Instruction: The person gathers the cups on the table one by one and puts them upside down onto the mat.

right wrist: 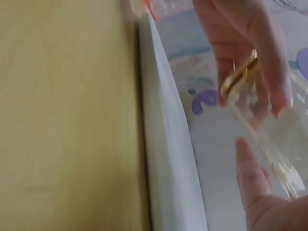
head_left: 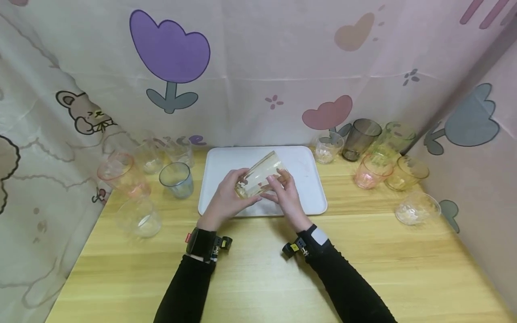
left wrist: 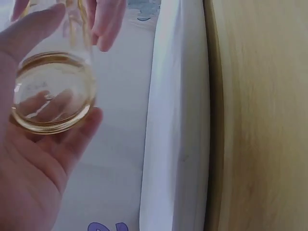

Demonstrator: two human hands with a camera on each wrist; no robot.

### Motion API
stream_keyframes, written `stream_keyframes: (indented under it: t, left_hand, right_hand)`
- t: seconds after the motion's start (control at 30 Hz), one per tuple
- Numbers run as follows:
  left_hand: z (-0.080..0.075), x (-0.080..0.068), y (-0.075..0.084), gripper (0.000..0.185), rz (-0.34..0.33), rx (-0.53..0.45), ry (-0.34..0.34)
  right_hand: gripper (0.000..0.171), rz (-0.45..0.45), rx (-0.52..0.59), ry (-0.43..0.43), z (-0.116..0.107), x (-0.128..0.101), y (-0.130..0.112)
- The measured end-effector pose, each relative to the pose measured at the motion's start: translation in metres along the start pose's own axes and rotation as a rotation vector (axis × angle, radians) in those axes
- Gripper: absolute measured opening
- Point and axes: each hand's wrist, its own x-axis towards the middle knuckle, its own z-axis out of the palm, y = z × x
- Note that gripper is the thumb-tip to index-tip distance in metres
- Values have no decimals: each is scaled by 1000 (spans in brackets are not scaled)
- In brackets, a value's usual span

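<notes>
Two hands, the left hand [head_left: 226,197] and the right hand [head_left: 287,194], curl their fingers round a tilted pale yellow glass [head_left: 260,175] held above the white tray [head_left: 307,166], where a loosened grip could, I judge, drop it.

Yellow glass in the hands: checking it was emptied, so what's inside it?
The yellow glass looks empty: through its base only the left hand and fingers show. The white tray lies below; fingers cover part of its wall.
</notes>
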Motion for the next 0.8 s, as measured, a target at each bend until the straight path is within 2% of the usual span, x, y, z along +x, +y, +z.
stream_keyframes:
  t: [0.1, 0.2, 0.37, 0.63, 0.8]
  left_hand:
    - [0, -2, 2, 88, 10, -6, 59]
    - [-1, -2, 6, 87, 52, -10, 125]
    - [-6, 0, 13, 84, 107, -41, 257]
    - [-21, 10, 19, 83, 127, -15, 430]
    - [-32, 21, 18, 84, 92, 27, 526]
  right_hand:
    - [58, 36, -45, -46, -8, 3, -4]
    - [55, 64, -125, -94, -18, 6, -9]
    - [55, 31, -290, -128, -32, 11, -21]
    - [46, -160, -689, 41, -63, 16, -40]
    - [45, -207, -843, 115, -88, 16, -47]
